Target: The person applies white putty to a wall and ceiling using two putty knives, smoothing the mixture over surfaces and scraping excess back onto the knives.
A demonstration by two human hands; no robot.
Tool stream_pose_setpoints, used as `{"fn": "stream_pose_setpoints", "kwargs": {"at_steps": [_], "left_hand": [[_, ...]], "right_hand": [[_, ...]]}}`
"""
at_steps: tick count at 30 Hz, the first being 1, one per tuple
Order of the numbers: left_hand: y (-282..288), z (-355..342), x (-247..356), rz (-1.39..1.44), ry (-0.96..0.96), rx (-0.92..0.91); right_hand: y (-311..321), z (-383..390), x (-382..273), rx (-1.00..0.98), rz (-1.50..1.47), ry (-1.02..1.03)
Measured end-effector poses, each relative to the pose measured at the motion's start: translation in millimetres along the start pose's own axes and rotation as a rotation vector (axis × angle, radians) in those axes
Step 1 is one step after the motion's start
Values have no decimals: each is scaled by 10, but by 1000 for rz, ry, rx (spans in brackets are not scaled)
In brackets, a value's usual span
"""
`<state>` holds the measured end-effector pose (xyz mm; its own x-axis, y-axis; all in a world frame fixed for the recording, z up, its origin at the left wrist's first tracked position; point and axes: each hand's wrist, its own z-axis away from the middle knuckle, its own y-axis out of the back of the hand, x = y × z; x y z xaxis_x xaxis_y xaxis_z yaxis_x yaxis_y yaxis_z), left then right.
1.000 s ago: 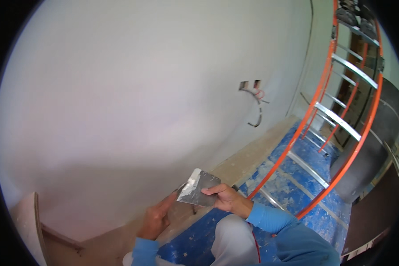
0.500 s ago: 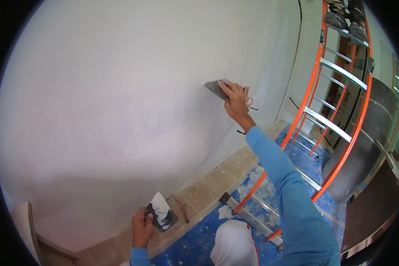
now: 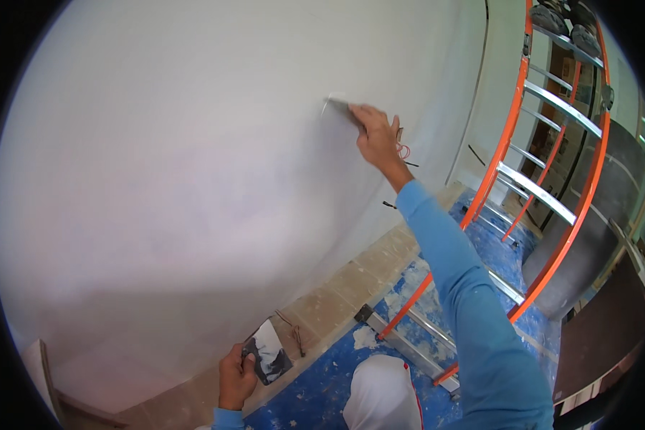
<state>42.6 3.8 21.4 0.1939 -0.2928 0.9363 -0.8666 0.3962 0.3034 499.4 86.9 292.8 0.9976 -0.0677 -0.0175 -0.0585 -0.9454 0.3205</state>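
Against the white wall (image 3: 172,165), my right hand (image 3: 378,140) grips a flat metal putty knife (image 3: 344,109) whose blade lies tilted on the surface. A small patch of wet white filler shows at its edge. Low on the left, my left hand (image 3: 238,376) is closed on the edge of a second dark, flat blade (image 3: 274,364). White putty (image 3: 267,340) covers part of that blade. Red and black wires (image 3: 403,152) stick out of the wall just beyond my right hand.
An orange ladder (image 3: 512,136) with metal rungs stands at the right, with a person's shoes (image 3: 584,39) on an upper step. Behind it is a large grey cylinder (image 3: 552,279). Blue splattered sheeting (image 3: 315,401) covers the floor beside a tiled strip (image 3: 358,276). Boards (image 3: 44,380) lean at lower left.
My right hand has moved the putty knife slightly up and left along the wall, its blade now more edge-on. My left hand and its blade have shifted slightly down and right.
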Motion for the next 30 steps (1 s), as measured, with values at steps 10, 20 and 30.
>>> {"fn": "stream_pose_setpoints", "kwargs": {"at_steps": [10,20,30], "left_hand": [[8,1,99,-37,-134,83],[71,104,423,22,-39,119],[77,146,417,144,22,203]], "right_hand": [[45,-22,-100,-149,-30,-4],[-118,-51,16,-91,-52,19],[-522,1307,171,-204,-94,-152]]}}
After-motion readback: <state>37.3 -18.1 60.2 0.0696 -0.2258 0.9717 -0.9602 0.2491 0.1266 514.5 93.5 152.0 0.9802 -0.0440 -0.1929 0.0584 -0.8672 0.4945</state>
